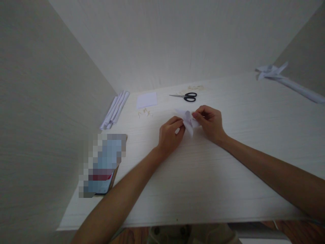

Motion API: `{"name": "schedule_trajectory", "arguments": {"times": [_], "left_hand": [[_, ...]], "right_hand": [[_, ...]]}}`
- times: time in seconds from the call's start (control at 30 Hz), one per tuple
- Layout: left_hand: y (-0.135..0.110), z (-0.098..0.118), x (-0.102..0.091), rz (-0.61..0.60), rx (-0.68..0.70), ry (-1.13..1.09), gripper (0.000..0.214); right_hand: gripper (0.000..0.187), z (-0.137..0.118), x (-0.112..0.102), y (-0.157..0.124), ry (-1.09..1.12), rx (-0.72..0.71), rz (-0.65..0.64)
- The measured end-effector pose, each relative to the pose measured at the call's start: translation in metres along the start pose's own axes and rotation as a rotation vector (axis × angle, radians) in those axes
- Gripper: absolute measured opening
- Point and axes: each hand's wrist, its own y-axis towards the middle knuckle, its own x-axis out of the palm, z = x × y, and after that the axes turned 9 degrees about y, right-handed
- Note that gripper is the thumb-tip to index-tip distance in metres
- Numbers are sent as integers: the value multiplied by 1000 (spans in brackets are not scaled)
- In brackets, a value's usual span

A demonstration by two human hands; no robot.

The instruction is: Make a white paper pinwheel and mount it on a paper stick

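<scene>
Over the middle of the table, my left hand (170, 134) and my right hand (209, 122) both grip a small white paper pinwheel (188, 124). Its corners are curled in toward the centre. The fingers of my left hand are closed on its left side, while my right thumb and forefinger pinch it from the right. What lies at its centre is too small to make out. Just beyond it are scissors (186, 97) with black handles, blades pointing left.
Rolled paper sticks (115, 110) lie by the left wall, near a square paper sheet (147, 100) and small pale pieces (145, 113). A phone (104, 186), partly blurred, rests front left. At the far right, another pinwheel (271, 72) sits on a paper stick (299, 88). Walls enclose the table (177, 193).
</scene>
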Motion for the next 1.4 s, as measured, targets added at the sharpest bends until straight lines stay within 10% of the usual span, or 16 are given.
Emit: {"name": "schedule_trajectory", "arguments": {"times": [1.4], "left_hand": [[-2,-2,2,-72,26,137,18]], "right_hand": [[22,-8,1,-5,-140,-63,-157]]}}
